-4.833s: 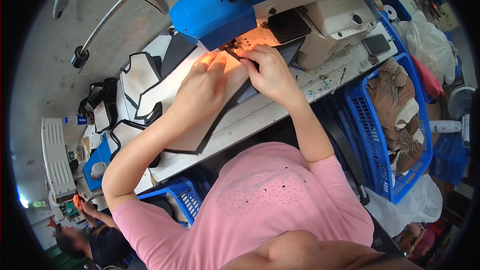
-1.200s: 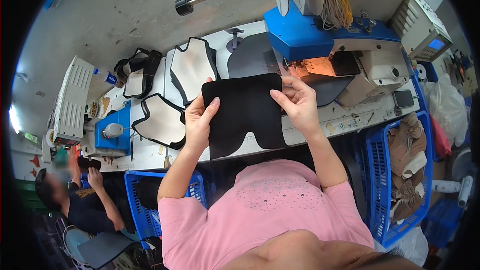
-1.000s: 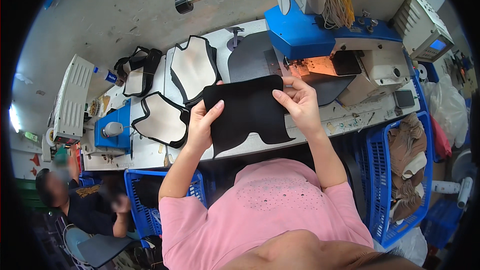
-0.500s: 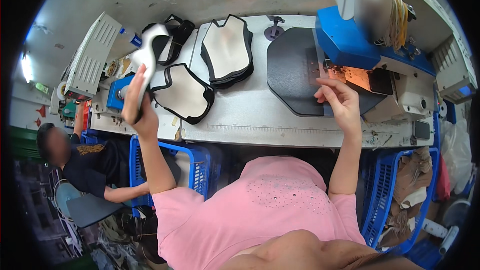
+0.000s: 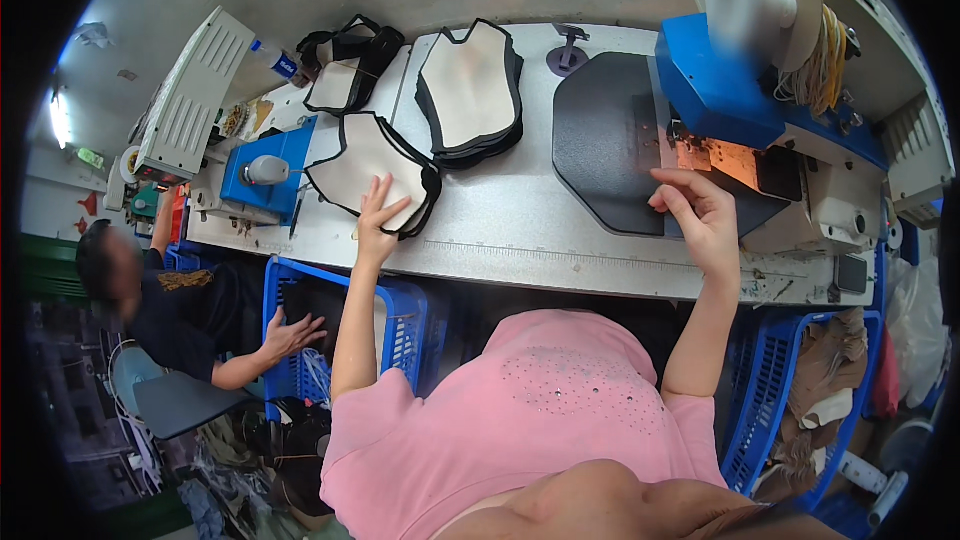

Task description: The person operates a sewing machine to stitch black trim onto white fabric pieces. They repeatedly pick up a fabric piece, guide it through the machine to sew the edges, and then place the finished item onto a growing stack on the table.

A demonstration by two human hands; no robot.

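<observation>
My left hand lies with spread fingers on the near stack of cream fabric panels, which have black edging. Its fingertips touch the top panel and grip nothing. Farther back stands a taller stack of similar panels. My right hand hovers over the near right part of the black work plate, close to the blue sewing machine. Its index finger reaches out, the other fingers curve loosely, and nothing shows between them. Orange light falls beneath the machine head.
A bundle of black-edged pieces lies at the back left beside a bottle. Another blue machine stands left. Blue baskets flank me, the right one holding brown fabric. A co-worker's hand is over the left basket.
My left hand was raised with a blurred white, black-edged piece; now it rests without it on the near stack. My right hand stays by the machine. The co-worker's hand has opened over the basket.
</observation>
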